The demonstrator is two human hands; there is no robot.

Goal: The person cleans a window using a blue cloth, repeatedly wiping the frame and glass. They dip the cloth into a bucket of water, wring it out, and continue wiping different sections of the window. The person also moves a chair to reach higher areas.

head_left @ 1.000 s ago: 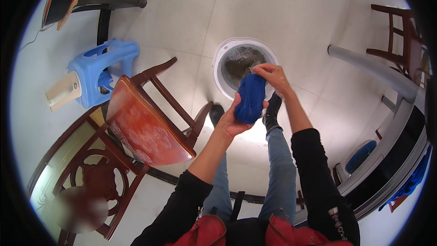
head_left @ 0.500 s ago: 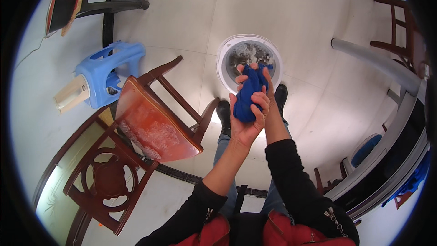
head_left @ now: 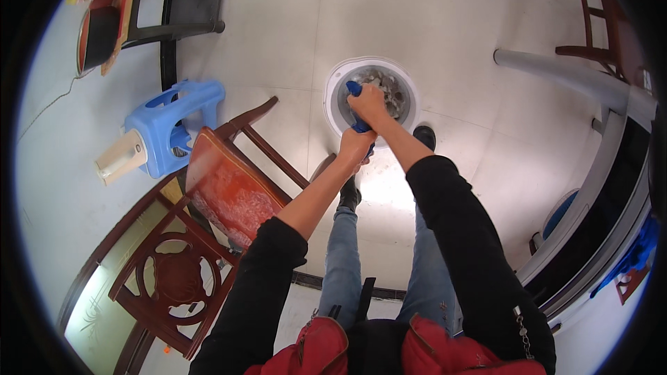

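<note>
A twisted blue cloth (head_left: 360, 126) is gripped in both fists, stretched lengthwise over the near side of a white bucket (head_left: 331, 101). My left hand (head_left: 356, 144) is closed around its near part, and a bit of cloth pokes out below the fingers. Farther forward, my right hand (head_left: 369, 106) clasps the far part, with a blue end sticking out past the knuckles. Greyish, foamy water (head_left: 397, 94) shows inside the bucket, partly covered by the right hand.
To my left stands a wooden chair (head_left: 233, 184) with whitish foam on its red-brown seat. Beyond it is a blue plastic stool (head_left: 156, 125) with a beige container (head_left: 119, 156) against it. A grey metal leg (head_left: 556, 73) and another wooden chair (head_left: 604, 28) are on the right.
The cloth was bunched between both palms; now it is twisted lengthwise with a fist at each part. My right hand has moved forward over the bucket, and both hands have turned knuckles-up.
</note>
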